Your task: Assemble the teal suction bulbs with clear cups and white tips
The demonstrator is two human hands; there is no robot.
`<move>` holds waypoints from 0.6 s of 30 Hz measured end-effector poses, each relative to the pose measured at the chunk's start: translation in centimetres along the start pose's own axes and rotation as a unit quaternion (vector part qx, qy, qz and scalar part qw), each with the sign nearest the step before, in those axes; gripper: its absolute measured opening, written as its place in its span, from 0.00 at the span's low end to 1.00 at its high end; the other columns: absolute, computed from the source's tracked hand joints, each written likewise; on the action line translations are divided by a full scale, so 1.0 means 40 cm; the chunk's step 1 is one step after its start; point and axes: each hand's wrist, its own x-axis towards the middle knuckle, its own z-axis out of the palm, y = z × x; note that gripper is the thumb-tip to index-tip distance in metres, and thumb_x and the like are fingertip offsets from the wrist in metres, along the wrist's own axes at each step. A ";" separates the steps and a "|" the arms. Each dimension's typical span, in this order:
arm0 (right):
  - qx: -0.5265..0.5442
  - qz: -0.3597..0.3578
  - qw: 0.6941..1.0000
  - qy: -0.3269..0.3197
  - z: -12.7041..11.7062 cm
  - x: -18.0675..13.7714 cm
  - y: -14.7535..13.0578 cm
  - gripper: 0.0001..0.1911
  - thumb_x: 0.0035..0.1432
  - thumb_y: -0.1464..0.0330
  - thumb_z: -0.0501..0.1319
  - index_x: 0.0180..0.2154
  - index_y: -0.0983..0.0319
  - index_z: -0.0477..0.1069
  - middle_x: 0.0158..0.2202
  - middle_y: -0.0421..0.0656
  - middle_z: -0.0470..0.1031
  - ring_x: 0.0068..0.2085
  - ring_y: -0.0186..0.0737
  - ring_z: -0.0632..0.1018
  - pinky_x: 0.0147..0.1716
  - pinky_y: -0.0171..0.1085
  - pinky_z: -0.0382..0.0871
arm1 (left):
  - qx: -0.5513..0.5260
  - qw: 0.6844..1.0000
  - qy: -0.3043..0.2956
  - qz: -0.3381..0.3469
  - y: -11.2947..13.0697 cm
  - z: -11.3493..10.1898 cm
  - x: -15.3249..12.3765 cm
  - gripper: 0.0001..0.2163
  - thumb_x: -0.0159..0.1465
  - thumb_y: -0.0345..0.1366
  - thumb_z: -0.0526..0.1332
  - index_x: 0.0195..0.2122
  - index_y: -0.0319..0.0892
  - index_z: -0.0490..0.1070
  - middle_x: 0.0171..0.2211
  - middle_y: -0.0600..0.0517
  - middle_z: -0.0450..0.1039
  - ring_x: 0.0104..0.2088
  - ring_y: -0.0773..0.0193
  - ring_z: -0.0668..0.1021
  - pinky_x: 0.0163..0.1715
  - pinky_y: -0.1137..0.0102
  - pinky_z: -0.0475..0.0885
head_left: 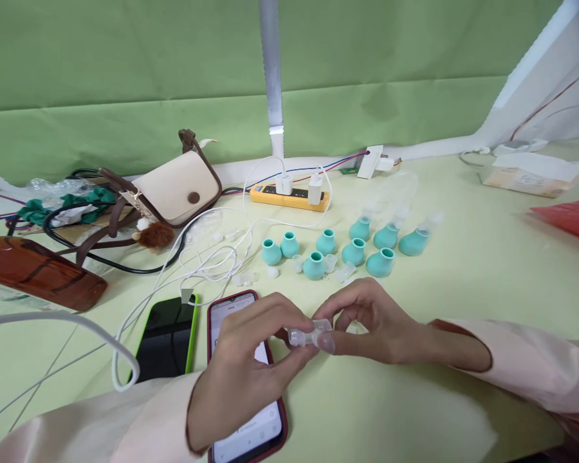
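Note:
Between my two hands is a small clear plastic fitting (309, 335), pinched from both sides just above the table. My left hand (251, 354) grips its left end with thumb and fingertips, over a phone with a dark red case (280, 424). My right hand (371, 325) holds the other end between thumb and forefinger. Beyond the hands stand several teal rubber bulbs (314, 265) with round open necks. Three at the back right, such as one teal bulb (413, 242), have clear pieces in their necks. Loose clear parts (346, 271) lie among the bulbs.
A second phone in a lime-green case (166, 337) lies at left, crossed by white cables (212, 257). Behind are a cream handbag (176, 186) and a yellow power strip (289, 197). An amber bottle (38, 273) lies far left; a tissue pack (531, 172) sits far right.

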 end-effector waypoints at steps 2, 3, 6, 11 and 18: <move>-0.003 0.006 1.000 0.005 0.003 -0.005 0.005 0.07 0.42 0.70 0.64 0.25 0.69 0.74 0.20 0.44 0.72 0.21 0.31 0.69 0.20 0.31 0.65 | 0.005 1.000 0.005 0.021 -0.001 0.003 -0.006 0.07 0.52 0.23 0.63 0.29 0.38 0.67 0.27 0.52 0.68 0.26 0.70 0.71 0.25 0.75 0.66; -0.004 0.004 1.000 0.008 0.005 -0.007 0.007 0.07 0.42 0.70 0.64 0.26 0.69 0.74 0.20 0.44 0.72 0.21 0.31 0.69 0.20 0.31 0.66 | 0.008 1.000 0.004 0.025 0.000 0.004 -0.009 0.07 0.52 0.22 0.63 0.29 0.38 0.67 0.27 0.52 0.68 0.26 0.70 0.71 0.24 0.75 0.66; -0.005 -0.021 1.000 0.003 0.005 -0.009 0.008 0.07 0.41 0.71 0.64 0.26 0.68 0.74 0.21 0.44 0.72 0.22 0.32 0.69 0.21 0.32 0.66 | 0.013 0.999 0.001 0.037 0.006 0.004 -0.011 0.07 0.52 0.21 0.62 0.30 0.38 0.67 0.29 0.52 0.69 0.27 0.70 0.72 0.25 0.76 0.67; 0.003 0.023 0.999 -0.024 -0.004 -0.003 0.001 0.07 0.39 0.71 0.66 0.25 0.68 0.74 0.20 0.42 0.71 0.21 0.30 0.68 0.20 0.31 0.64 | 0.019 0.999 -0.036 -0.001 0.014 0.004 -0.001 0.06 0.54 0.24 0.61 0.33 0.38 0.70 0.28 0.52 0.69 0.27 0.70 0.72 0.27 0.76 0.67; 0.020 -0.029 0.999 -0.036 -0.020 -0.004 -0.004 0.04 0.43 0.73 0.64 0.27 0.66 0.74 0.22 0.40 0.72 0.23 0.29 0.69 0.23 0.30 0.65 | -0.089 0.992 -0.012 -0.091 0.018 0.004 0.004 0.10 0.53 0.27 0.62 0.36 0.44 0.70 0.28 0.56 0.70 0.28 0.71 0.71 0.24 0.79 0.68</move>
